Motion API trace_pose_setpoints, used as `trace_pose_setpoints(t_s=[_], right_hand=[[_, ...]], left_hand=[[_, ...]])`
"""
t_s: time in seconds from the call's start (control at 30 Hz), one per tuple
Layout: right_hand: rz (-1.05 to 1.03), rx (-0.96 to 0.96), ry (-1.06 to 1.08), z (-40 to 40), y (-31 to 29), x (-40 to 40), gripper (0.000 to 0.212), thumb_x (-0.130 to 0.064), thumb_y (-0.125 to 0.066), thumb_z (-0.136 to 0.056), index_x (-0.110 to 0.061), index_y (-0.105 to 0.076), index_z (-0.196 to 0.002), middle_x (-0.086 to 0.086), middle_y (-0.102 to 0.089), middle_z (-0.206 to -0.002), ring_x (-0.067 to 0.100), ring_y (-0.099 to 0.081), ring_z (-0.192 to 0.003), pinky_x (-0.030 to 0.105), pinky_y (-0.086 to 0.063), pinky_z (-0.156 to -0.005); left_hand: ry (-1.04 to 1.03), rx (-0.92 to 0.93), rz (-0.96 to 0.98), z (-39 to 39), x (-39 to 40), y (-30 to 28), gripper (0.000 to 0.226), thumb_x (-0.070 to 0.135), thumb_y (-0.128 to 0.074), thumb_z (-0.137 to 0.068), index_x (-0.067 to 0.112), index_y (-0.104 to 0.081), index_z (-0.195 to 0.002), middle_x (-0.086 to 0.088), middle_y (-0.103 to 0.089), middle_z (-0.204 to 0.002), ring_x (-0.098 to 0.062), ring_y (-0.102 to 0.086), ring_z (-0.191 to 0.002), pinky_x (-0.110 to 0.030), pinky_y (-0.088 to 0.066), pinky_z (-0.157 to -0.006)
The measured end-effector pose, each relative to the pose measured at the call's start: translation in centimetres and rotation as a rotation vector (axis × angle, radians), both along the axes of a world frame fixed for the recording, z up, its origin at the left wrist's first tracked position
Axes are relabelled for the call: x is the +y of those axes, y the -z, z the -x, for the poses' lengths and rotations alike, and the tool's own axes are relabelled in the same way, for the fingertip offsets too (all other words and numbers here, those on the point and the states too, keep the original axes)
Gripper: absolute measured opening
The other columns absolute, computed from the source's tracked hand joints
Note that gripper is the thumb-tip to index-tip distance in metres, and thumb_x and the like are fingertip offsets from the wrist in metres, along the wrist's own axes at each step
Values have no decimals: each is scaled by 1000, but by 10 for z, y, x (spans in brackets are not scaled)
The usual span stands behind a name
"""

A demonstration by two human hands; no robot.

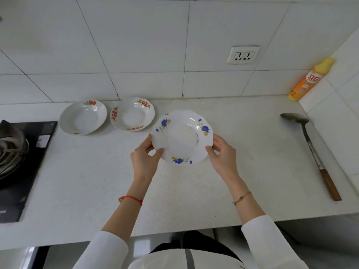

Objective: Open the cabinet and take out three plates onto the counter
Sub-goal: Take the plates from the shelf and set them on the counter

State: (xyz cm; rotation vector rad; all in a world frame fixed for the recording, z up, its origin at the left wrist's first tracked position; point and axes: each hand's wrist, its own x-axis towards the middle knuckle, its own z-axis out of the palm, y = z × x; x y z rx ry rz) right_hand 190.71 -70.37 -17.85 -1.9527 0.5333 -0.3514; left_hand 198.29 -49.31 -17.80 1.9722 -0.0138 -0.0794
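White sleeves frame the near edge of the counter (252, 152), where the person stands facing the tiled wall. Both hands reach forward over the middle of the surface. The left hand (144, 156) and the right hand (223, 152) each close on an opposite rim of the blue-flowered plate (182, 137), thumb on top and fingers beneath. The grip is therefore a 2-handed pinch holding this plate, which appears slightly raised and tilted toward the person; contact with the surface cannot be confirmed.

Beyond it, 2 more plates already lie flat on the counter near the wall: the red-patterned plate (133, 114), just beside the held one, and the orange-marked plate (83, 117) further left. The task appears close to completion, with the 3rd plate not yet released.

Recommended procedure for the step in hand:
1. Level the plate before lowering it.
2. Set it down to the right of the red-patterned plate, keeping the rims apart to avoid chipping.
3. Seat the base fully, then slide the fingers out from under the rim.

At the left edge sits a stove (27, 152); at the right lies a spatula (310, 148), well apart from the plates. A detergent bottle (308, 80) leans in the far corner.
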Motion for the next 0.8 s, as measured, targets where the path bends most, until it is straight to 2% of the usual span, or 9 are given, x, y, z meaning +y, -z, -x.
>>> trace_pose_setpoints(t_s=[0.1, 0.27, 0.47, 0.6, 0.7, 0.8], right_hand=[[8, 21, -11, -26, 6, -12, 45, -6, -60, -86, -23, -57, -128, -21, -65, -103, -11, -62, -85, -3, -41, -75], [-14, 57, -22, -71, 19, -35, 42, -5, -58, -86, -23, -60, -124, -18, -66, -101, -9, -63, -87, -2, -42, -76], [4, 105, -58, -126, 40, -66, 43, -2, -57, -86, -19, -59, -125, -14, -65, -101, -2, -62, -86, -4, -40, -72], [11, 151, -102, -162, 59, -81, 42, -2, -57, -86, -18, -59, -125, -14, -65, -101, 6, -63, -89, 4, -44, -76], [28, 182, -121, -184, 75, -87, 43, -2, -57, -86, -18, -59, -125, -13, -64, -99, 6, -62, -88, 1, -40, -71], [47, 214, -147, -201, 91, -92, 40, -2, -57, -86, -17, -60, -123, -9, -66, -99, 6, -61, -85, 4, -42, -73]], left_hand=[[-16, 29, -16, -22, -12, 5, 59, 13, -75, -81, 16, -55, -137, 8, -67, -115, -3, -62, -95, -15, -44, -89], [-16, 54, -20, -59, -35, 17, 57, 11, -75, -80, 19, -56, -134, 4, -69, -114, -8, -62, -97, -24, -46, -94], [26, 128, -1, -102, -60, 38, 58, 8, -73, -82, 18, -55, -136, -1, -69, -118, -14, -64, -107, -26, -47, -97], [30, 156, -9, -128, -71, 54, 55, 6, -74, -81, 16, -57, -132, 2, -67, -117, -13, -63, -104, -27, -46, -97], [45, 184, -10, -145, -76, 67, 57, 5, -72, -82, 18, -55, -134, 5, -65, -115, -10, -61, -103, -22, -45, -94], [50, 196, -40, -158, -80, 80, 58, 4, -72, -82, 19, -54, -135, 7, -65, -115, -7, -60, -102, -16, -43, -92]])
